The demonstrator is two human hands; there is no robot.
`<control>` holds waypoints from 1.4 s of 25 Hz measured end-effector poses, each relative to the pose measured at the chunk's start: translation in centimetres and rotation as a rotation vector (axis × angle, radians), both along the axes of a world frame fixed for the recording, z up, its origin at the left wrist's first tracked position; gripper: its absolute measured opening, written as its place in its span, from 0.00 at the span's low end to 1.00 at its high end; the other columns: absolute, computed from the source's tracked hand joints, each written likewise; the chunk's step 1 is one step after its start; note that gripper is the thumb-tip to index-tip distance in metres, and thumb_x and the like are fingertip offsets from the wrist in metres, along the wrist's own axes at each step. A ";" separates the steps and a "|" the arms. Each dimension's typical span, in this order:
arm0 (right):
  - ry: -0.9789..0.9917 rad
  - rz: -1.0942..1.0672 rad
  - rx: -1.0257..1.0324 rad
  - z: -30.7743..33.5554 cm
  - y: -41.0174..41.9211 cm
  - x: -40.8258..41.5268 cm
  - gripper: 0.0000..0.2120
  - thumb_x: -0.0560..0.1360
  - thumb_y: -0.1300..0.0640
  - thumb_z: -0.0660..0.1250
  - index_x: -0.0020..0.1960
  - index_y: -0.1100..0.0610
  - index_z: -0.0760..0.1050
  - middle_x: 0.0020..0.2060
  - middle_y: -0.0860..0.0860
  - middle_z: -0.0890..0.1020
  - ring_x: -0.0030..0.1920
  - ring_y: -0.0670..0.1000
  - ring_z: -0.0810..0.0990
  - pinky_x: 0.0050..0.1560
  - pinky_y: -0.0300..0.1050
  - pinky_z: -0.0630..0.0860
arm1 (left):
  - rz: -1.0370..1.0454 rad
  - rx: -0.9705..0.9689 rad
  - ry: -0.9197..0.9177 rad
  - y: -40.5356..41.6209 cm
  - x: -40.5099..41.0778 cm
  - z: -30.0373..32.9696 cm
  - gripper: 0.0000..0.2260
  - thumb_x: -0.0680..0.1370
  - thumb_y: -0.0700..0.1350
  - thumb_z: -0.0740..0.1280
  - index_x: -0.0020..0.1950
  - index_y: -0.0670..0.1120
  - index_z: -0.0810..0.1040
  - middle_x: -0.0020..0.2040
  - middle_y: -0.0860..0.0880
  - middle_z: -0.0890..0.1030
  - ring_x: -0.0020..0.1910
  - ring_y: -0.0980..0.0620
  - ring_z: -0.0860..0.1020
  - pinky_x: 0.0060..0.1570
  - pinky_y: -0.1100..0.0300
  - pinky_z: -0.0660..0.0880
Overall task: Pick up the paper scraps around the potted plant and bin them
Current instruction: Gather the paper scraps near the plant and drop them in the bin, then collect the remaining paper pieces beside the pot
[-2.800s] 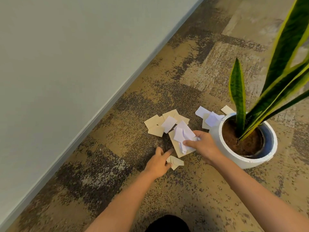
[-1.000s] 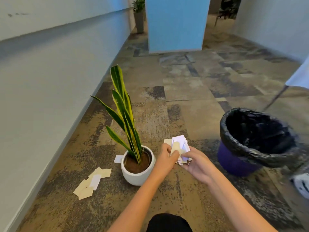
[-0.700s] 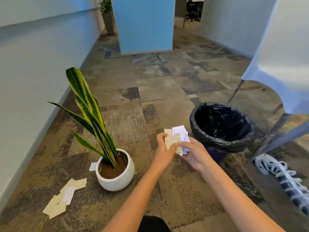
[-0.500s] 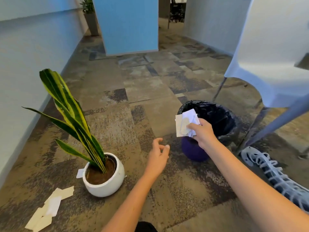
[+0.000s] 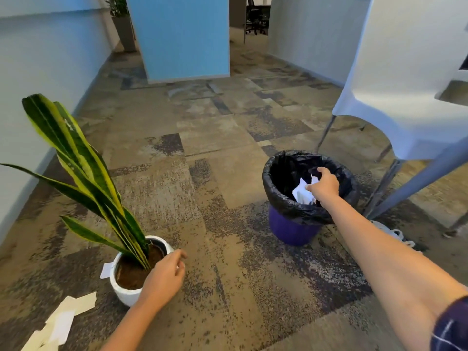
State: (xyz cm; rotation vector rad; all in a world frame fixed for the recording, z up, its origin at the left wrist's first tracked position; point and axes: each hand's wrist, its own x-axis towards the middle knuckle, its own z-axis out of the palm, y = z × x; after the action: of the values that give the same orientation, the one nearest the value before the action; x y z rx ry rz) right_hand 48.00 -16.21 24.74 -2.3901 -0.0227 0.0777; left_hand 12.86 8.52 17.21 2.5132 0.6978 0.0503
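Since half a second ago my right hand (image 5: 325,186) has carried the bundle of white paper scraps (image 5: 303,193) from above the near rim to inside the mouth of the purple bin with the black plastic liner (image 5: 293,211), and my left hand (image 5: 164,276) has dropped back beside the plant. Right now the scraps sit just under and to the left of my right fingers, inside the liner; the thumb and forefinger look close on the top edge of the paper, but I cannot tell whether they are pinching it or have let go. My left hand hangs loosely curled with nothing in it, in front of the rim of the white round ceramic pot holding the striped green-and-yellow snake plant (image 5: 126,293). One small white scrap (image 5: 105,270) lies against the pot's left side. A loose pile of cream and white paper pieces (image 5: 60,323) lies on the patterned brown carpet (image 5: 228,262) at lower left, near the pot.
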 end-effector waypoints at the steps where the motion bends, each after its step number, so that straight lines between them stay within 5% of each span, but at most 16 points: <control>1: 0.005 -0.009 -0.003 -0.1 0.4 -0.2 0.32 0.71 0.64 0.72 0.72 0.58 0.65 0.67 0.62 0.70 0.62 0.63 0.73 0.59 0.57 0.74 | 0.016 0.012 0.007 0.8 -0.8 -0.3 0.09 0.80 0.44 0.58 0.59 0.52 0.72 0.46 0.56 0.75 0.39 0.61 0.75 0.34 0.64 0.70; 8: -0.478 0.111 0.098 -1.7 7.1 -7.7 0.16 0.73 0.67 0.63 0.60 0.59 0.74 0.59 0.59 0.75 0.60 0.59 0.74 0.60 0.54 0.70 | 0.150 -0.053 -0.039 5.0 -6.1 -1.2 0.08 0.79 0.42 0.60 0.52 0.54 0.75 0.43 0.56 0.77 0.39 0.58 0.76 0.39 0.58 0.73; 13: -0.556 0.385 0.227 -4.5 14.9 -16.6 0.11 0.72 0.70 0.63 0.52 0.61 0.76 0.48 0.57 0.78 0.49 0.57 0.77 0.50 0.48 0.74 | 0.282 -0.068 -0.044 8.3 -11.3 -3.0 0.08 0.79 0.43 0.60 0.51 0.54 0.76 0.41 0.57 0.77 0.38 0.60 0.76 0.35 0.63 0.72; 19: -0.638 1.067 0.144 -9.4 22.3 -28.6 0.07 0.69 0.70 0.68 0.44 0.60 0.78 0.41 0.54 0.78 0.40 0.51 0.77 0.39 0.36 0.72 | 0.512 -0.090 0.043 12.6 -19.1 -7.1 0.09 0.79 0.42 0.58 0.50 0.53 0.76 0.40 0.53 0.80 0.36 0.54 0.77 0.38 0.56 0.75; 22: -0.646 1.386 0.125 -10.8 26.4 -33.2 0.07 0.68 0.69 0.69 0.42 0.59 0.78 0.41 0.53 0.80 0.39 0.53 0.79 0.34 0.42 0.77 | 0.628 -0.106 0.097 14.5 -22.7 -9.6 0.10 0.79 0.40 0.58 0.53 0.50 0.76 0.46 0.51 0.80 0.38 0.51 0.79 0.38 0.54 0.77; 25: -0.592 1.642 0.008 -12.6 30.1 -36.7 0.06 0.70 0.65 0.68 0.46 0.57 0.78 0.43 0.53 0.80 0.41 0.53 0.80 0.33 0.45 0.78 | 0.688 -0.114 0.185 16.5 -25.5 -12.0 0.10 0.79 0.40 0.58 0.57 0.47 0.75 0.55 0.47 0.77 0.49 0.47 0.78 0.45 0.51 0.78; 28: -0.455 1.787 -0.193 -15.7 32.8 -39.1 0.12 0.75 0.61 0.61 0.57 0.56 0.75 0.52 0.53 0.78 0.51 0.55 0.78 0.43 0.49 0.78 | 0.680 -0.137 0.356 18.5 -27.3 -13.9 0.14 0.79 0.44 0.62 0.64 0.46 0.70 0.62 0.45 0.72 0.58 0.43 0.74 0.52 0.50 0.75; 35: -0.158 1.806 -0.730 -24.6 34.7 -42.8 0.28 0.78 0.65 0.57 0.75 0.51 0.55 0.75 0.56 0.54 0.73 0.65 0.57 0.66 0.58 0.68 | 0.681 -0.112 0.544 22.9 -27.9 -17.2 0.24 0.78 0.50 0.65 0.70 0.46 0.62 0.69 0.44 0.63 0.64 0.41 0.67 0.57 0.46 0.73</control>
State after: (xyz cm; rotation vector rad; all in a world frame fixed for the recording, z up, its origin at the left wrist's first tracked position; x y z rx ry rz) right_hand 5.22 18.46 0.17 -2.1225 -2.4711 0.8033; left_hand -15.09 31.46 -0.01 2.0711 1.6926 -0.4301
